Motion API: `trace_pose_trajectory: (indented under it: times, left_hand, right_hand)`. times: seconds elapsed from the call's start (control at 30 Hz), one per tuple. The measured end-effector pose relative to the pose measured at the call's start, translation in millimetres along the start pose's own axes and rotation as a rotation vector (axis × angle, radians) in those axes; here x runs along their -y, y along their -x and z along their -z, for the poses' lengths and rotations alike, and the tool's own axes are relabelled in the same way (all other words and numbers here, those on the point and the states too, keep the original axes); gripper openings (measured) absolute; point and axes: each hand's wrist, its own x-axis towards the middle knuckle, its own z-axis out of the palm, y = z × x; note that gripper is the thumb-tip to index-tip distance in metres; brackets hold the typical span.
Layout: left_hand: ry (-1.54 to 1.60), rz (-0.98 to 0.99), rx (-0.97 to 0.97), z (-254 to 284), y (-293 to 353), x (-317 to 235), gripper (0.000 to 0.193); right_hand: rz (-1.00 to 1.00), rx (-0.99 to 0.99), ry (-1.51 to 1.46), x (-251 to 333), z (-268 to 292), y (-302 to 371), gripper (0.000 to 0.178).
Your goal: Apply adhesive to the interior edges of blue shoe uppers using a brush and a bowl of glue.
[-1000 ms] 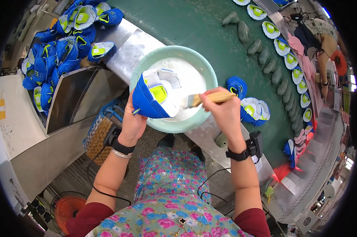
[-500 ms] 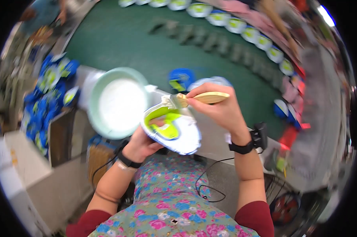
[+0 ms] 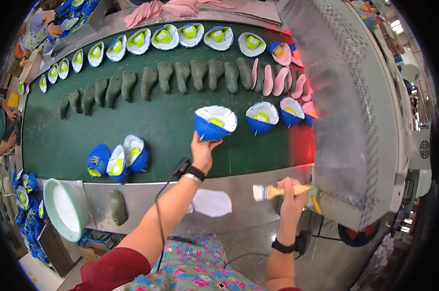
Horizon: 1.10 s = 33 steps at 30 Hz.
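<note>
The left hand (image 3: pixel 202 154) reaches out over the green work surface (image 3: pixel 59 133), its thumb and fingers pinched on the near blue side of a shoe upper (image 3: pixel 211 130); the white lining faces up, with a yellow-green patch inside. Whether the upper's underside touches the surface cannot be told. The right hand (image 3: pixel 291 201) stays near the front, fingers curled closed around the wooden handle of a brush (image 3: pixel 275 191), whose pale bristles point left (both wrists wear black bands).

Just right of the held piece sits another blue-and-white upper (image 3: pixel 262 119), with more beyond it toward red light beside a grey machine (image 3: pixel 343 111). Behind the left hand runs a row of dark green foot forms (image 3: pixel 198 75), with pink sole-shaped pieces (image 3: pixel 279 81) at its right end. A line of white-lined uppers (image 3: pixel 165 37) follows the far edge.

Left of the left forearm, three blue uppers (image 3: pixel 116 164) stand together. On the metal ledge (image 3: pixel 156 213) lie a white sheet (image 3: pixel 212 202) and a single dark green form (image 3: pixel 118 207). Farther left is a pale green basin (image 3: pixel 81 201) containing something white, near a blue heap of uppers (image 3: pixel 23 196).
</note>
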Motion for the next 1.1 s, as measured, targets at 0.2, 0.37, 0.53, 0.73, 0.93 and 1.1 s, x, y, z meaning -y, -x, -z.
trace_pose_trajectory:
  times: [0.2,0.37,0.53,0.73,0.93,1.1]
  left_hand:
    - [0.026,0.041,-0.061,-26,-43,75,0.045]
    - [-0.126,-0.039,0.001,-13,-32,46,0.046]
    - [-0.234,0.013,0.011,3,-33,34,0.052]
    - [-0.3,0.078,0.0,12,-34,29,0.053]
    - [-0.174,0.097,0.022,-18,-37,74,0.054]
    - [-0.117,0.056,0.038,-49,-58,111,0.059]
  right_hand:
    - [-0.095,0.069,-0.115,-26,-16,-36,0.018]
    - [0.505,0.108,0.328,-27,-66,-137,0.014]
    - [0.349,0.319,1.073,-54,-106,-212,0.022]
    - [0.389,0.423,1.148,-65,-91,-238,0.021]
    - [0.374,0.466,1.188,-72,-54,-263,0.027]
    - [0.456,0.456,1.046,-69,-60,-255,0.017]
